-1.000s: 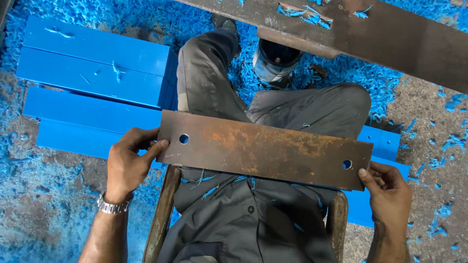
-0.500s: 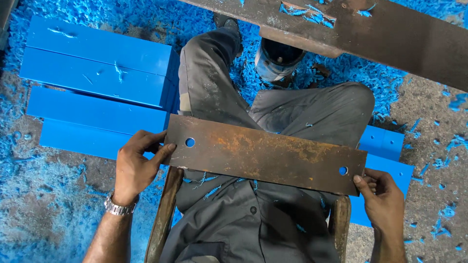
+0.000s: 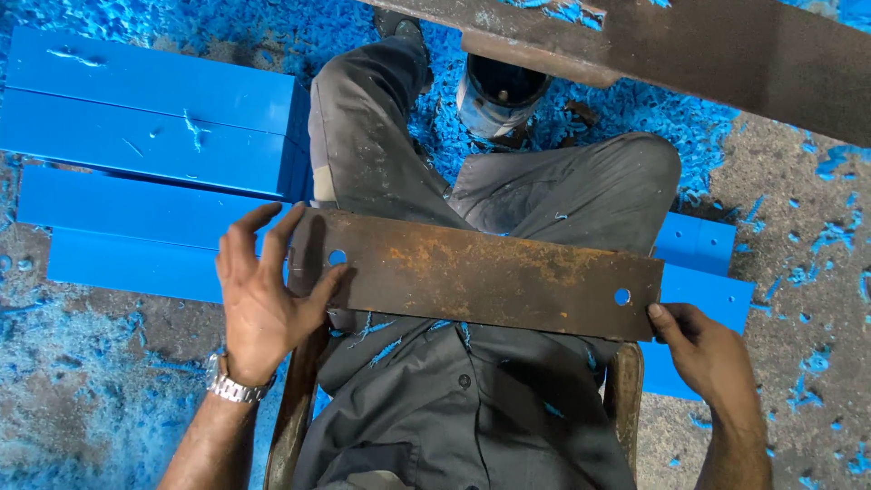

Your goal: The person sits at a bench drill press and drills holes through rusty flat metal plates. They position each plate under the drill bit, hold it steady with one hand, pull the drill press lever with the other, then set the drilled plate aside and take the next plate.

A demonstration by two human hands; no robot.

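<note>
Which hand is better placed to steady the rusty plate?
Likely the right hand: its fingers curl around the rusty plate's end. The left hand is spread open, only its thumb touching near the hole.

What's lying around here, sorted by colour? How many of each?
Rusty brown metal: 2, the plate held by the left hand and right hand, and a beam.
Blue panels: 5.
Grey can: 1.
Total: 8.
</note>
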